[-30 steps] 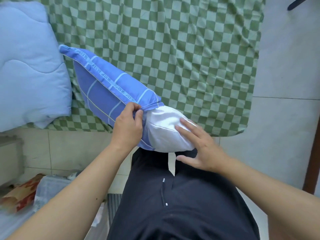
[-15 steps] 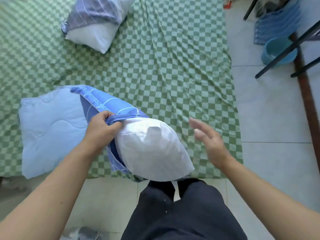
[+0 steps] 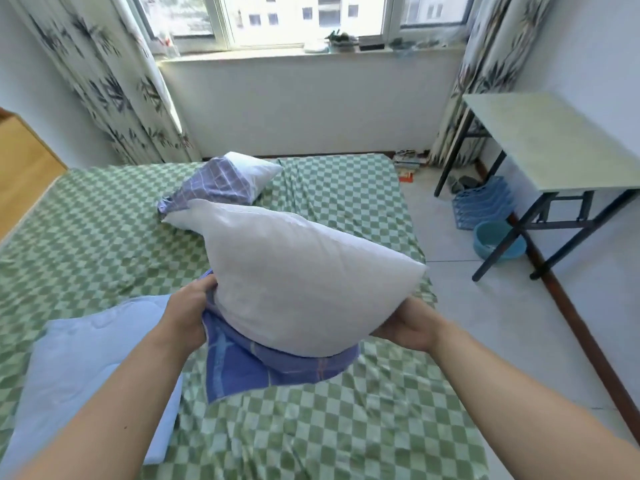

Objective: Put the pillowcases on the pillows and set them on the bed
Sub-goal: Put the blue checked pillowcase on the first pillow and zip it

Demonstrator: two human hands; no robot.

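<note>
Both hands (image 3: 188, 315) (image 3: 407, 327) have raised pillow (image 3: 298, 271)

- A home bedroom is showing here: a bed (image 3: 346, 209) under a green checked sheet is filling the near and left side.
- Pillows are lying on it, one (image 3: 239, 180) at the far end, half in a checked case.
- Leaf-print curtains (image 3: 104, 81) are hanging beside a far window (image 3: 294, 19), daylight coming through.
- A small table (image 3: 554, 140) is standing at right, over a blue basin (image 3: 495, 240) on the tiled floor.
</note>
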